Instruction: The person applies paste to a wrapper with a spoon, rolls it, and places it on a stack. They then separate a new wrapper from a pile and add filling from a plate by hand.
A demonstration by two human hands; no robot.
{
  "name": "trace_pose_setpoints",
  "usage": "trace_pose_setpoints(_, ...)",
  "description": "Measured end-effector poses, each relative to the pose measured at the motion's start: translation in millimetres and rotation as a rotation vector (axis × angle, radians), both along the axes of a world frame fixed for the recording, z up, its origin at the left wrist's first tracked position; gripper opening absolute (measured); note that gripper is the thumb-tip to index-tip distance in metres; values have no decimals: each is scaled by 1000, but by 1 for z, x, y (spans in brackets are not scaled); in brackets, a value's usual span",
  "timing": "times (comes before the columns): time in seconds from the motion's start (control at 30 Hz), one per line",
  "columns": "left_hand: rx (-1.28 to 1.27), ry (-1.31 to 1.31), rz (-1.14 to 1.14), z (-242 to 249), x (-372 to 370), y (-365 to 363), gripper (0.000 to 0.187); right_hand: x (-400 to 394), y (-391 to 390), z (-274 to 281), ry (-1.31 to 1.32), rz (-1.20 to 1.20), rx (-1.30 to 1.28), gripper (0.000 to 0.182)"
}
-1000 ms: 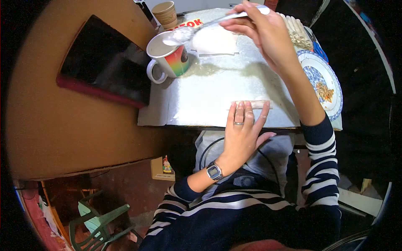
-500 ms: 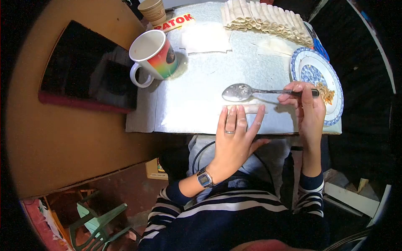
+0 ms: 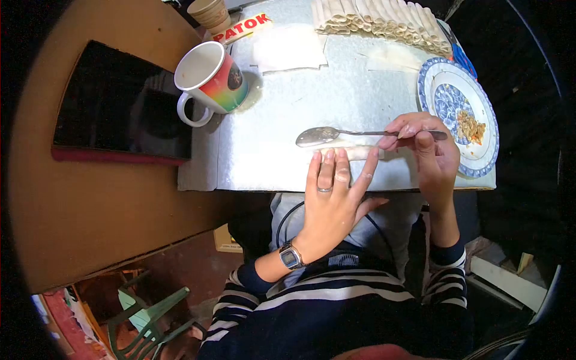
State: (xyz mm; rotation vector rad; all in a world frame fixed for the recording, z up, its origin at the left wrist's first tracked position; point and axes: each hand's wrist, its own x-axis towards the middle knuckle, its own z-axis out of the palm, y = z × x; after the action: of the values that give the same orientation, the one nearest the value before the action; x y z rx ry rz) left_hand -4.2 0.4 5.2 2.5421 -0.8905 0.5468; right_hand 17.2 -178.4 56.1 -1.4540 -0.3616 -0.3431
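Pinching the spoon (image 3: 318, 136), the right hand (image 3: 433, 147) has left the mug (image 3: 223, 90), bringing work to the table's (image 3: 258, 162) near-edge roll (image 3: 358, 153) under the spread left hand (image 3: 332, 207).

Single head-worn view, which I monitor remotely. The lens sits above the near side of the white board (image 3: 270, 147), facing forward and steeply down at close range. I see the wearer's left hand (image 3: 330, 204) and right hand (image 3: 437, 159) by the board's near edge, the striped torso (image 3: 336, 309) below it, and a green chair (image 3: 144, 313) farther off to its lower left. The board's far end reaches my upper border; wide-angle curvature bows its edges.
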Motion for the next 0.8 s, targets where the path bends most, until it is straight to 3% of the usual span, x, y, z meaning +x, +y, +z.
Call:
trace_pose_setpoints(0.37, 11, 6, 6, 1, -1, 1, 78, -37, -51, -11, -44, -253, -79, 24)
trace_pose_setpoints(0.67, 20, -12, 14, 2, -1, 1, 76, -17, -19, -16, -2, -158, 5, 28)
trace_pose_setpoints(0.8, 17, -64, 13, 2, 0, 1, 81, -11, 1, -6, -80, -154, -198, 30)
